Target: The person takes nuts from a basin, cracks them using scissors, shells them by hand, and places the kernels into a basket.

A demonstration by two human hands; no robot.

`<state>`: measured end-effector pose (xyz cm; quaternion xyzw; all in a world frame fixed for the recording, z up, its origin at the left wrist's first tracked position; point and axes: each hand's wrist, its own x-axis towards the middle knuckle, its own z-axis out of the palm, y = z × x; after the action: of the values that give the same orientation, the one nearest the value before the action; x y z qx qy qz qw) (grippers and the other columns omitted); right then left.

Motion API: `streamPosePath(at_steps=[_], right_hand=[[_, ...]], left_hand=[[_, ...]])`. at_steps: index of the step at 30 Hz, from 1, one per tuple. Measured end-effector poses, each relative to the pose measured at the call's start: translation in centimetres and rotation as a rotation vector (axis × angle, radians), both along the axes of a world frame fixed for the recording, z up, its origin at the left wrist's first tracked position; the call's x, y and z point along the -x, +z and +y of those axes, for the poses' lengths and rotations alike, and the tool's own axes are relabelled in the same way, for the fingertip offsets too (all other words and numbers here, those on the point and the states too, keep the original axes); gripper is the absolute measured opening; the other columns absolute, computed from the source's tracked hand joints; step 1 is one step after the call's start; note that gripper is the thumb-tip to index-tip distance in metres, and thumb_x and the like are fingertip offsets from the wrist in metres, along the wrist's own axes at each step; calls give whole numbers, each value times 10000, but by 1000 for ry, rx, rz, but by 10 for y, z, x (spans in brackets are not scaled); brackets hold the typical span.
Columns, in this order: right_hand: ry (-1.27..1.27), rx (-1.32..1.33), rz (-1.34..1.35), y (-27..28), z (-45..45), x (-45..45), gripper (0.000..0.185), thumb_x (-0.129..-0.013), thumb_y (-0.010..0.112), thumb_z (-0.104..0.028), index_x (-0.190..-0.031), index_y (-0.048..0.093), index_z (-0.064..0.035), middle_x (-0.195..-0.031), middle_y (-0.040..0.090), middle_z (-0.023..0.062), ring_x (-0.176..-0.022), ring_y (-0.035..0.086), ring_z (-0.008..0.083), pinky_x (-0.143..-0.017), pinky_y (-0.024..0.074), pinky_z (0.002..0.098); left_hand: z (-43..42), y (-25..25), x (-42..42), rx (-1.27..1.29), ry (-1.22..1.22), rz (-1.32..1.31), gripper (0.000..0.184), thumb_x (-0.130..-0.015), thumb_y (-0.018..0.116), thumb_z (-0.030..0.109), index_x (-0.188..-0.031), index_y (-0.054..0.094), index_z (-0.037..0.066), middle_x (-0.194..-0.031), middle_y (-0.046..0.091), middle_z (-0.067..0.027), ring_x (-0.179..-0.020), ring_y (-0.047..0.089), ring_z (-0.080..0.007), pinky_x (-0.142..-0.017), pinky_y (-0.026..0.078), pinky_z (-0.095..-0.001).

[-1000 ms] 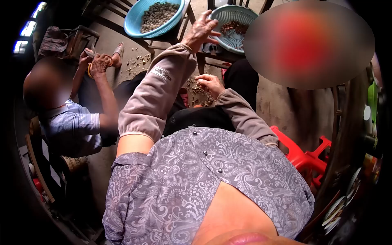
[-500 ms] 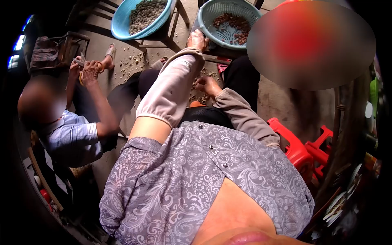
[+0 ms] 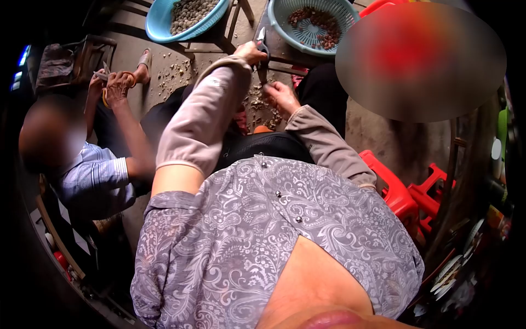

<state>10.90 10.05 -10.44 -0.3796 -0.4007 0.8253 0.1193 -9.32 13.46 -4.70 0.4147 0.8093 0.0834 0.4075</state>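
My left hand (image 3: 249, 52) is closed around a pair of shears (image 3: 261, 37) with short pointed silver blades and dark handles. The blades point up, beside a wooden bench (image 3: 275, 49). On that bench stands a pale blue plastic basket (image 3: 285, 28) with reddish-brown kernels (image 3: 327, 37) in it. Lower down, over the floor between my knees, my right hand (image 3: 284, 100) has its fingers bent together. Whatever its fingertips pinch, if anything, is too small and blurred to name. Broken shell bits (image 3: 257, 101) lie scattered beneath.
A blue basin (image 3: 159, 34) of roundish pale-brown nuts (image 3: 189, 15) rests on a wooden chair at the back. At left, a seated person (image 3: 101, 170) holds orange-handled scissors (image 3: 131, 80). Red plastic stools (image 3: 394, 192) stand at my right. More shell bits (image 3: 175, 77) cover the floor.
My left hand has drawn back leftward from the bench edge, and the shears now show clearly in it. My right hand has shifted slightly up and right. The view has tilted a little.
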Motion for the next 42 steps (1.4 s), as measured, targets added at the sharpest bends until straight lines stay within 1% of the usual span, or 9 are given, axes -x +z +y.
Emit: streamPosePath(at_steps=[3, 5, 7, 11, 13, 16, 20, 37, 42], right_hand=[[-127, 168, 148, 17, 0, -2, 167, -881, 607, -224, -921, 556, -70, -727, 571, 6, -547, 470, 56, -446, 362, 181], [-164, 202, 255, 22, -2, 2, 121, -894, 586, -182, -934, 549, -74, -752, 574, 8, -585, 495, 61, -488, 380, 165], [-197, 211, 294, 21, -3, 8, 118, -896, 581, -171, -944, 548, -69, -772, 588, 21, -600, 513, 69, -506, 396, 166], [-190, 234, 353, 24, -5, 12, 91, -890, 584, -134, -949, 553, -71, -809, 612, 42, -639, 542, 76, -523, 417, 168], [-155, 244, 363, 28, -6, 12, 84, -881, 594, -122, -945, 568, -74, -830, 620, 44, -667, 553, 75, -548, 434, 162], [-123, 222, 378, 35, -9, 12, 138, -887, 585, -137, -1001, 591, -61, -851, 622, 22, -682, 551, 56, -554, 431, 143], [-85, 232, 430, 30, -10, 10, 124, -871, 606, -112, -977, 590, -49, -806, 613, 11, -644, 532, 71, -544, 416, 168], [6, -81, 282, 33, -11, 17, 108, -860, 620, -109, -923, 595, -25, -748, 595, -4, -581, 477, 51, -520, 372, 183], [62, -180, 141, 20, -16, 20, 129, -861, 623, -129, -918, 597, -15, -705, 581, -6, -559, 456, 48, -513, 357, 182]], left_hand=[[-69, 17, 17, -161, 297, -892, 295, -792, 612, 318, -949, 599, 69, -806, 607, -32, -674, 525, -81, -549, 401, -251], [-108, 40, 3, -290, 293, -916, 171, -820, 625, 270, -870, 606, 108, -780, 592, 25, -669, 523, -65, -537, 388, -202], [-136, 54, -30, -298, 533, -913, 230, -816, 639, 299, -874, 605, 78, -746, 579, 19, -642, 528, -71, -533, 407, -210], [-179, 60, -59, -368, 432, -697, 276, -810, 621, 270, -889, 581, 9, -691, 594, -29, -590, 550, -89, -532, 438, -217], [-189, 51, -71, -434, 341, -512, 317, -803, 589, 233, -984, 534, -21, -692, 596, -69, -619, 581, -148, -579, 473, -293], [-192, 33, -69, -407, 18, -169, 476, -798, 570, 229, -1158, 365, -4, -811, 610, -248, -764, 620, -404, -686, 478, -442], [-191, 35, -76, -343, -99, -73, 463, -824, 555, 226, -1170, 333, 14, -950, 585, -303, -917, 571, -435, -726, 458, -474], [-198, 12, -77, -419, -122, 67, 406, -860, 501, 178, -1171, 329, -18, -830, 613, -265, -803, 596, -448, -672, 472, -472], [-195, 1, -82, -357, 77, -214, 356, -870, 512, 191, -1127, 355, 1, -773, 634, -189, -727, 651, -297, -611, 496, -411]])
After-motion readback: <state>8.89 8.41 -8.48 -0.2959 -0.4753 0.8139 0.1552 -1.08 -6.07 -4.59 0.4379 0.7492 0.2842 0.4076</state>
